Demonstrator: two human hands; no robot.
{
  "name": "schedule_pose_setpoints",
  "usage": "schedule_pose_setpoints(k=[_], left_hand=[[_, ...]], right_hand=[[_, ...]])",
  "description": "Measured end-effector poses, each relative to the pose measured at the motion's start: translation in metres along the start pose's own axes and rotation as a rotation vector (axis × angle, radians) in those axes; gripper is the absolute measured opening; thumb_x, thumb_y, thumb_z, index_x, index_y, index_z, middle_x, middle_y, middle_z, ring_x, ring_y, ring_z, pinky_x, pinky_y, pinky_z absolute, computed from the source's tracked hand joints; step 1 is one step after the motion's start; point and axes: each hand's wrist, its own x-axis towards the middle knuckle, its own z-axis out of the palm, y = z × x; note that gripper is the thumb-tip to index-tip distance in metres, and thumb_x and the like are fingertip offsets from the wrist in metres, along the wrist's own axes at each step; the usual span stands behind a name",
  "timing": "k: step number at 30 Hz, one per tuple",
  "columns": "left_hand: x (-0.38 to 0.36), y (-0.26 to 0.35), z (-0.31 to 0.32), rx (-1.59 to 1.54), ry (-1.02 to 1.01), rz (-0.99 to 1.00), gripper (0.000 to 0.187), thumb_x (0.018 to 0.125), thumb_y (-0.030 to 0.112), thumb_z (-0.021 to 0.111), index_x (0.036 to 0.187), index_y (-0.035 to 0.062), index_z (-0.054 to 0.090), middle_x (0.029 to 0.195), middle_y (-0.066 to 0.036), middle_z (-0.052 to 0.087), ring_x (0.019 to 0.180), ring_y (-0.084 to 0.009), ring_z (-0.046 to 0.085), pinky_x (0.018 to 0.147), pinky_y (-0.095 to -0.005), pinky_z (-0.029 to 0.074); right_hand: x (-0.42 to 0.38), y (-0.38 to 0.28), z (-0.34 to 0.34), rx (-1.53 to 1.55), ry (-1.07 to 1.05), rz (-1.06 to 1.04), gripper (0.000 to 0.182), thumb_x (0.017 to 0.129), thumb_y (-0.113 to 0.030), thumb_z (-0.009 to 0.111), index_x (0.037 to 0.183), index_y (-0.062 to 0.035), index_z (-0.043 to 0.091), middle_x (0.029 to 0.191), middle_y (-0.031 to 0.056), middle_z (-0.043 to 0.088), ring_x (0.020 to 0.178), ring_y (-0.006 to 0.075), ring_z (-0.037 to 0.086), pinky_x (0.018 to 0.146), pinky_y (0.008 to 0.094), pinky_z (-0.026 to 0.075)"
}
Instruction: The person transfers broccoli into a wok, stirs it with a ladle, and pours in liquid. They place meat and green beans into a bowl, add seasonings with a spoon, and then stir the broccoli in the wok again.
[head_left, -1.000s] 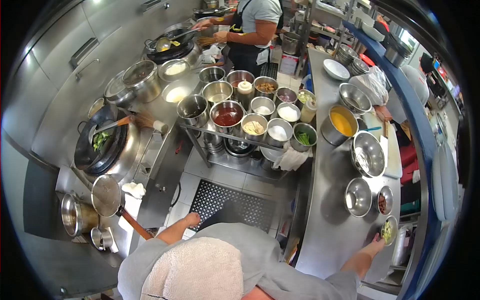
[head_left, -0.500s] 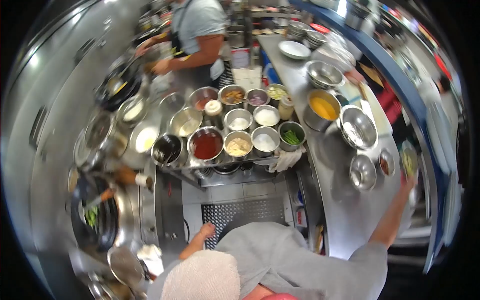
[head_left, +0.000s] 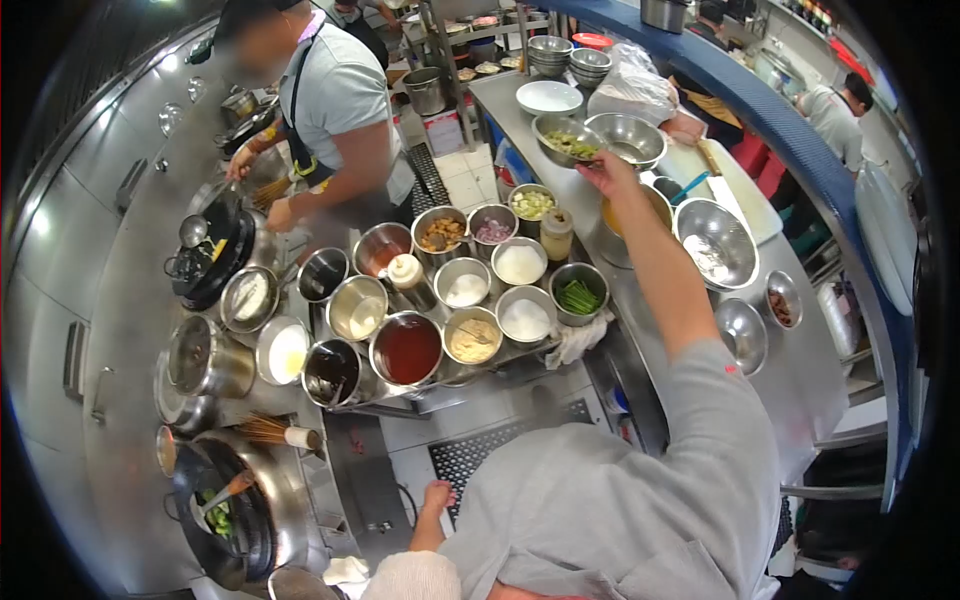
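Observation:
My right hand [head_left: 608, 174] is stretched forward over the right counter, its fingers closed on the rim of a metal bowl of green pieces [head_left: 566, 140]. That bowl is beside an empty metal bowl [head_left: 626, 138] and behind a pot of yellow liquid [head_left: 612, 218], which my forearm partly covers. Low beside my body, my left hand [head_left: 437, 496] hangs above the floor mat with its fingers curled in and nothing visible in them.
Metal pots of sauces, powders and cut vegetables stand on the middle station [head_left: 405, 348]. At left are a wok with greens [head_left: 215, 515] and a stove where a co-worker [head_left: 340, 90] handles a pan. A cutting board [head_left: 735, 190] with a knife lies on the right counter.
My right hand has carried the bowl of green pieces from the counter's far right to its back part, near the stacked bowls. The view has turned and the co-worker shows more fully.

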Motion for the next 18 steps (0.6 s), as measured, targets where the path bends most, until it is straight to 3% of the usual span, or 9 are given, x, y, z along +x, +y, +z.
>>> schedule_pose_setpoints(k=[2,6,9,15,16,18], left_hand=[[-0.011,-0.011,0.000,-0.017,0.028,0.005,0.016,0.089,0.011,0.042,0.093,0.0079,0.057,0.081,-0.007,0.060,0.067,-0.0181,0.063,0.050,-0.0329,0.052],[-0.031,-0.047,0.008,-0.101,0.071,0.012,0.020,0.089,0.013,0.044,0.081,0.0101,0.062,0.069,-0.005,0.059,0.065,-0.0171,0.062,0.045,-0.0332,0.047],[-0.044,-0.042,0.015,-0.128,0.090,-0.049,0.018,0.088,0.014,0.046,0.081,0.0099,0.061,0.071,-0.005,0.060,0.065,-0.0171,0.062,0.046,-0.0332,0.047],[-0.069,-0.049,0.028,-0.129,0.104,-0.121,0.014,0.087,0.014,0.049,0.081,0.0095,0.061,0.074,-0.004,0.060,0.066,-0.0171,0.062,0.050,-0.0333,0.049],[-0.069,-0.051,0.030,-0.132,0.100,-0.121,0.014,0.087,0.014,0.050,0.081,0.0094,0.061,0.074,-0.004,0.060,0.067,-0.0171,0.062,0.051,-0.0333,0.049],[-0.069,-0.055,0.032,-0.165,0.107,-0.117,0.013,0.086,0.015,0.051,0.081,0.0092,0.061,0.075,-0.004,0.060,0.067,-0.0171,0.062,0.052,-0.0333,0.050]], right_hand=[[0.036,0.030,0.017,-0.043,0.016,0.065,0.030,0.078,0.002,0.054,0.106,0.0101,0.048,0.103,0.0237,0.054,0.083,0.0362,0.064,0.062,0.0374,0.062],[0.072,0.068,0.030,-0.205,0.272,0.077,0.033,0.078,0.004,0.051,0.111,0.0077,0.050,0.105,0.0199,0.054,0.087,0.0341,0.063,0.059,0.0406,0.062],[0.106,0.093,0.016,-0.212,0.389,0.017,0.031,0.085,0.000,0.048,0.115,0.0034,0.054,0.110,0.0173,0.058,0.084,0.0291,0.065,0.058,0.0333,0.062],[0.137,0.097,-0.002,-0.027,0.298,0.017,0.039,0.086,0.001,0.048,0.125,0.0014,0.046,0.126,0.0166,0.045,0.104,0.0324,0.056,0.067,0.0421,0.062],[0.136,0.093,-0.006,-0.006,0.173,0.019,0.045,0.086,0.001,0.050,0.130,-0.0006,0.040,0.132,0.0168,0.039,0.109,0.0350,0.052,0.071,0.0490,0.060],[0.123,0.084,-0.001,0.064,0.170,-0.011,0.045,0.086,0.002,0.051,0.129,-0.0029,0.040,0.132,0.0162,0.040,0.110,0.0372,0.051,0.074,0.0525,0.058]])
